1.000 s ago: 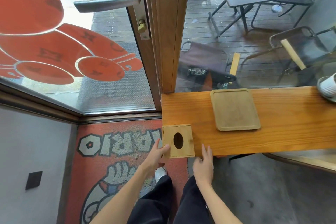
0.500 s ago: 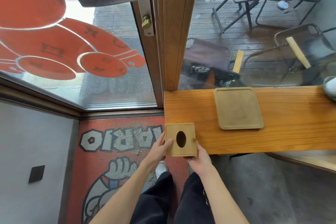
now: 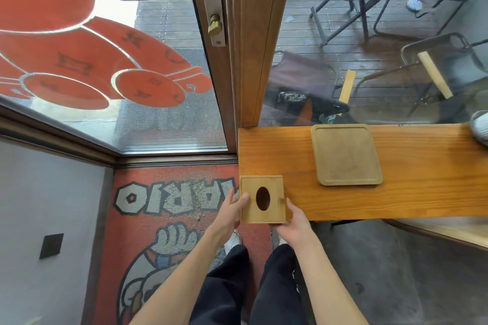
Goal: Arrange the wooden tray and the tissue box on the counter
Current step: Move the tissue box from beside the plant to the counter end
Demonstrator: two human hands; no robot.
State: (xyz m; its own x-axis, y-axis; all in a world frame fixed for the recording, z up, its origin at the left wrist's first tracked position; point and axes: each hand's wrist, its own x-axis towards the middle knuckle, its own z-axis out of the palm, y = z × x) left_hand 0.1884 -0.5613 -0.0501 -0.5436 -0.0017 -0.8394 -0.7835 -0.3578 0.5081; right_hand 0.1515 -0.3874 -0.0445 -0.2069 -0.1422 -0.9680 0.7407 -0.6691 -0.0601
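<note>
Bamboo-coloured and square, the box [image 3: 262, 199] has a smooth top with a dark oval hole at its middle. It sits at the near left corner of the worktop [image 3: 422, 192], its left and near edges hanging past the corner. Both hands hold it: the left hand [image 3: 228, 215] has its thumb laid on the top near the left edge, its fingers hidden by the side, and the right hand [image 3: 291, 221] cups the near right corner with its thumb up along the right side. Each grip is closed on the box.

Farther along the worktop, well apart from the box, lies the tray [image 3: 346, 154], a flat square of paler, matt wood with rounded corners and a low raised rim; its far edge lies near the glass. The worktop itself is a long plank of glossy orange wood with streaky grain. Below lies a rough red mat [image 3: 169, 219] printed with grey block letters.
</note>
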